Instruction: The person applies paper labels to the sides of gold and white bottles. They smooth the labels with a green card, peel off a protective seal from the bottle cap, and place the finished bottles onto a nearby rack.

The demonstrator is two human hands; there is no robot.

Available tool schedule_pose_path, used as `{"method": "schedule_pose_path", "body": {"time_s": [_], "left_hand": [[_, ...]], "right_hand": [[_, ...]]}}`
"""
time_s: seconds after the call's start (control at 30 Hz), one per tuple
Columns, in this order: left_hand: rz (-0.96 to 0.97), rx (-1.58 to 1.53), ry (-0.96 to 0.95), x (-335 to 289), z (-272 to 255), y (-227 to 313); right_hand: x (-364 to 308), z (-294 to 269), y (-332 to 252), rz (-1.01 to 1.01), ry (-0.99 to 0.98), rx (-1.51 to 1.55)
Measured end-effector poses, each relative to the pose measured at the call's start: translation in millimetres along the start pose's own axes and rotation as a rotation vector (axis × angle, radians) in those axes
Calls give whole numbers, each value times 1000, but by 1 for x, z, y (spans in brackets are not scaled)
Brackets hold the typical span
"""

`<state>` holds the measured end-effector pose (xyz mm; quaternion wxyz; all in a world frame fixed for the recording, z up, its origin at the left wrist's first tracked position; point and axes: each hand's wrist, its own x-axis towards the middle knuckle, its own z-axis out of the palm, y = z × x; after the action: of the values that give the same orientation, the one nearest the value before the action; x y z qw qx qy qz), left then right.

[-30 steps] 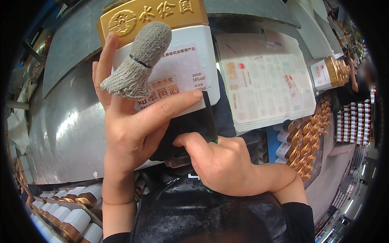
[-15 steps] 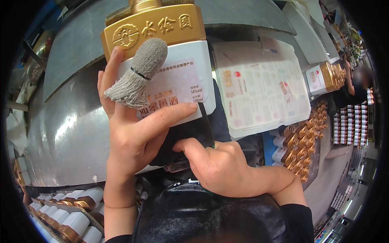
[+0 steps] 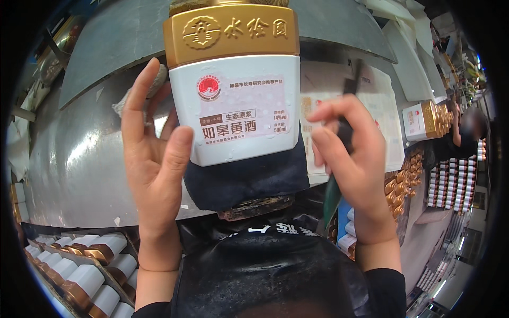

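Left hand (image 3: 152,172): fingers wide beside bottle (image 3: 236,95), perhaps steadying it.
Right hand (image 3: 358,164): fingers hold scraper (image 3: 332,199).
Cloth (image 3: 249,184): under bottle, likely cushioning.

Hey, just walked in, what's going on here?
A person is handling a white and gold bottle lying label-up on a dark cloth. Their left hand, a grey knitted cover on one finger, is open at the bottle's left side; whether the thumb touches it is hard to tell. The right hand holds a blurred dark tool beside the bottle, near printed sheets.
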<state>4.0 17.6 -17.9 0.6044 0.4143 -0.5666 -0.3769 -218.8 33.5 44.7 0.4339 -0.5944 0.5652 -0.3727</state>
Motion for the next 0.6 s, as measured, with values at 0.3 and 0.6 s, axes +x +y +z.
{"method": "schedule_pose_path", "body": {"time_s": [0.3,0.6], "left_hand": [[-136,-61,28,2,11,5],[-135,-59,22,6,13,8]], "right_hand": [[30,11,16,11,-69,106],[31,8,14,17,-93,104]]}}
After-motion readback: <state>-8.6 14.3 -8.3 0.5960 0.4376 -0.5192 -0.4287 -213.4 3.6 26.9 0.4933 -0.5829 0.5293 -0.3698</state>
